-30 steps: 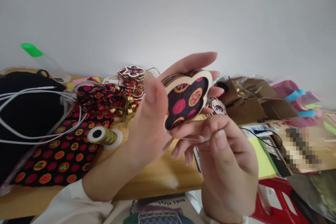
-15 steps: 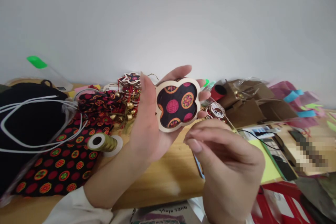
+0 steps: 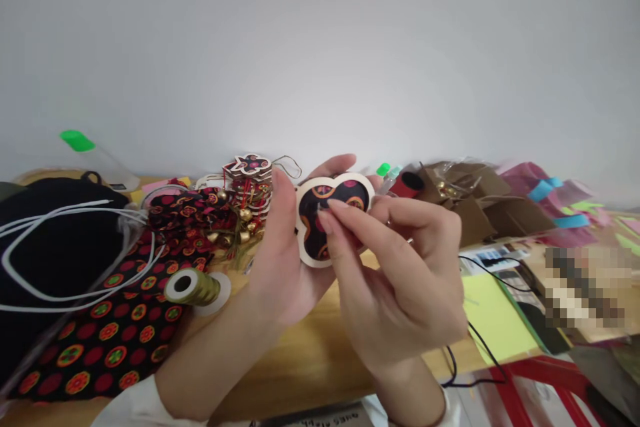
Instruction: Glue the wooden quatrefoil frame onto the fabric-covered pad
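Note:
My left hand (image 3: 280, 260) holds up a flower-shaped wooden frame (image 3: 320, 213) filled with black fabric printed with pink and orange circles. The thumb rests on its left edge and the fingers support it from behind. My right hand (image 3: 400, 280) is in front of the frame, its fingertips pressing on the fabric face and covering the frame's right half. Both hands hover above the wooden table (image 3: 310, 360).
A stack of finished ornaments with gold bells (image 3: 245, 193) lies behind the left hand. Patterned fabric (image 3: 115, 327), a gold thread spool (image 3: 193, 285) and white cords on a black bag (image 3: 55, 247) fill the left. Brown paper boxes (image 3: 475, 203), yellow paper (image 3: 493, 317) and a red stool (image 3: 540, 387) lie right.
The frame has dropped lower and closer to the table. My right hand rose from below the frame and now touches its fabric face with the fingertips.

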{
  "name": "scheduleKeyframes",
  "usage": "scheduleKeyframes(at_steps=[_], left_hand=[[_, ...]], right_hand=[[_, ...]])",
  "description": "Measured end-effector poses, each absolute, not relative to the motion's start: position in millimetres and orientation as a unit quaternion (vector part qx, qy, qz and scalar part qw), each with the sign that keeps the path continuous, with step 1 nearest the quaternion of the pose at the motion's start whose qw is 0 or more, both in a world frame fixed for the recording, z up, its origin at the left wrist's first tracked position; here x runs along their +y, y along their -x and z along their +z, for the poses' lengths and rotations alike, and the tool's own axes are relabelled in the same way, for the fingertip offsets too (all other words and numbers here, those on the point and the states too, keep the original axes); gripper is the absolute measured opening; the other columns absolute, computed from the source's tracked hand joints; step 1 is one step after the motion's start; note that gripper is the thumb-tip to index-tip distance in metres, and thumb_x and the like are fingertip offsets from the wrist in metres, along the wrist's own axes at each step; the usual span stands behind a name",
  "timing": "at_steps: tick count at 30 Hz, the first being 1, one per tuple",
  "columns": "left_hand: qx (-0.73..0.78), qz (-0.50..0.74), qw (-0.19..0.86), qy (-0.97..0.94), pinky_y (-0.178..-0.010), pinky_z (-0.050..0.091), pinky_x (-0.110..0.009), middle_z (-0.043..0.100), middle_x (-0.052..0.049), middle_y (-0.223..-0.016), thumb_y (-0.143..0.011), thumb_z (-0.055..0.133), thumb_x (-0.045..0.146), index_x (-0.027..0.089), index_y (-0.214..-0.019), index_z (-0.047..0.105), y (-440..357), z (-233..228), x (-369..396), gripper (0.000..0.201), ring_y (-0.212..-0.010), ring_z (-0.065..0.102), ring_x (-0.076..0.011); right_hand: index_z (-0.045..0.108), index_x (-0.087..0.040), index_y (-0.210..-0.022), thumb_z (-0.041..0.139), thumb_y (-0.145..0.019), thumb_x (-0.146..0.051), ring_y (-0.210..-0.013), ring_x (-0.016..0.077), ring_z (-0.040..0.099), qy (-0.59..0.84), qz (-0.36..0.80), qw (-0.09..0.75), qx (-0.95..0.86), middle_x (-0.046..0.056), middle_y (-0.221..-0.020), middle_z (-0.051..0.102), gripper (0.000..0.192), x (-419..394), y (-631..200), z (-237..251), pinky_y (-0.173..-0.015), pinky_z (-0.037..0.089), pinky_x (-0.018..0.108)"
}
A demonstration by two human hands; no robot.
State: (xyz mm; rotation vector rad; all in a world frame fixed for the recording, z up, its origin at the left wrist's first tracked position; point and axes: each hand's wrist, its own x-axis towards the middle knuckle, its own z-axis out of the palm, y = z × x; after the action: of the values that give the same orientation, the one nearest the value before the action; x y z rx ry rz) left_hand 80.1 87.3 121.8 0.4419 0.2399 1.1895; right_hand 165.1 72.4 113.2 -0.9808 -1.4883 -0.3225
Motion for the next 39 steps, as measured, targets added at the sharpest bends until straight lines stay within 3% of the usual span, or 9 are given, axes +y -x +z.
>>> scheduleKeyframes(at_steps=[5, 11, 15, 22, 28, 31, 39], left_hand=[[0.099, 0.55, 0.806, -0.196, -0.106, 0.052, -0.04, 0.074, -0.001, -0.091, -0.093, 0.043, 0.066, 0.027, -0.097, 0.066, -82.7, 120.1, 86.8, 0.046, -0.12, 0.065, -0.0229], [0.106, 0.549, 0.813, -0.164, -0.098, 0.056, -0.037, 0.072, -0.002, -0.081, -0.097, 0.037, 0.061, 0.024, -0.098, 0.067, -77.9, 120.2, 89.0, 0.048, -0.109, 0.07, -0.0215], [0.085, 0.535, 0.828, -0.144, -0.093, 0.059, -0.037, 0.072, -0.001, -0.078, -0.099, 0.029, 0.061, 0.023, -0.099, 0.067, -75.3, 122.6, 89.9, 0.053, -0.102, 0.072, -0.0199], [0.11, 0.515, 0.841, -0.12, -0.097, 0.056, -0.043, 0.072, -0.003, -0.09, -0.095, 0.032, 0.067, 0.025, -0.1, 0.065, -74.1, 126.6, 89.7, 0.053, -0.104, 0.071, -0.0219], [0.093, 0.511, 0.844, -0.136, -0.096, 0.057, -0.041, 0.073, -0.001, -0.09, -0.094, 0.039, 0.065, 0.025, -0.101, 0.067, -77.0, 119.6, 86.7, 0.05, -0.106, 0.07, -0.0229], [0.101, 0.509, 0.844, -0.136, -0.096, 0.056, -0.041, 0.073, -0.004, -0.102, -0.094, 0.043, 0.064, 0.023, -0.102, 0.068, -78.2, 118.2, 86.1, 0.049, -0.11, 0.068, -0.0248], [0.088, 0.474, 0.868, -0.118, -0.099, 0.055, -0.04, 0.073, -0.005, -0.106, -0.095, 0.04, 0.063, 0.022, -0.103, 0.07, -78.0, 122.5, 86.0, 0.051, -0.112, 0.067, -0.0243]], right_hand=[[0.075, -0.024, -0.09, 0.072, -0.084, -0.018, -0.075, 0.013, 0.053, 0.442, -0.205, 0.553, -0.675, 0.0, -0.078, 0.061, 0.009, 76.3, -167.2, 115.2, -0.074, 0.051, 0.034], [0.072, -0.024, -0.113, 0.058, -0.093, -0.023, -0.1, 0.0211, 0.055, 0.442, -0.252, 0.434, -0.743, 0.009, -0.111, 0.063, 0.024, 70.4, -179.4, 112.5, -0.086, 0.046, 0.04], [0.071, -0.028, -0.116, 0.055, -0.094, -0.029, -0.105, 0.024, 0.054, 0.428, -0.264, 0.402, -0.765, 0.008, -0.12, 0.062, 0.027, 67.2, -187.2, 109.9, -0.087, 0.042, 0.041], [0.071, -0.027, -0.115, 0.051, -0.096, -0.039, -0.106, 0.024, 0.052, 0.382, -0.287, 0.38, -0.792, 0.008, -0.122, 0.059, 0.031, 63.5, -197.0, 107.6, -0.09, 0.038, 0.04], [0.068, -0.026, -0.122, 0.038, -0.099, -0.051, -0.115, 0.0276, 0.049, 0.426, -0.296, 0.365, -0.773, 0.011, -0.129, 0.057, 0.045, 65.5, -194.8, 108.9, -0.097, 0.039, 0.045], [0.066, -0.026, -0.125, 0.035, -0.099, -0.052, -0.118, 0.029, 0.049, 0.429, -0.291, 0.361, -0.775, 0.011, -0.132, 0.056, 0.048, 66.7, -193.7, 108.9, -0.099, 0.04, 0.046], [0.069, -0.025, -0.119, 0.041, -0.096, -0.054, -0.118, 0.0297, 0.051, 0.396, -0.31, 0.368, -0.782, 0.011, -0.129, 0.058, 0.046, 67.0, -199.2, 110.1, -0.1, 0.041, 0.046]])
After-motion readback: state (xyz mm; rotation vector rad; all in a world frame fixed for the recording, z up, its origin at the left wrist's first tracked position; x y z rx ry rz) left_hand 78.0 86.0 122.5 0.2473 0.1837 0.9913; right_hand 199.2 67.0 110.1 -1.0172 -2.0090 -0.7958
